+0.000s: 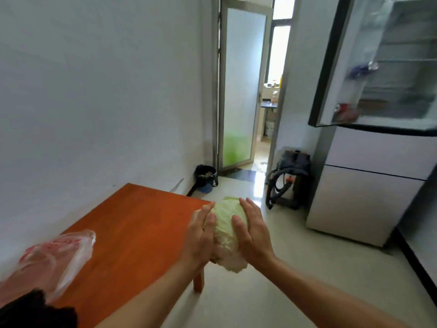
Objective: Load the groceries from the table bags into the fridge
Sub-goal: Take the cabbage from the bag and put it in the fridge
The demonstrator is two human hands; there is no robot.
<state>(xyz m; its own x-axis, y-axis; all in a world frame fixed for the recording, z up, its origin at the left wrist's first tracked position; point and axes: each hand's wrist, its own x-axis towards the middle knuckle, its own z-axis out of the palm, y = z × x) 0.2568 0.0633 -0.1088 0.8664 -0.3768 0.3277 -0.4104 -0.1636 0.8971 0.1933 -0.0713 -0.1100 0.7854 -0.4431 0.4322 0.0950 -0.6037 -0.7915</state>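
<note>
A pale green cabbage [227, 229] is held in the air just past the table's right edge, pressed between both palms. My left hand [200, 235] grips its left side and my right hand [252, 229] its right side. The orange wooden table [132, 233] lies at the lower left with a clear and red plastic bag [54, 259] on its near left part. The fridge [369, 181] stands at the right; its upper door [338, 67] hangs open, showing shelves and a red can in the door rack.
A dark backpack [289, 178] leans on the floor beside the fridge. A black bin [205, 177] sits in the corner by the frosted glass door [241, 91]. Light tiled floor stretches between table and fridge. A dark cloth [35, 311] lies at the bottom left.
</note>
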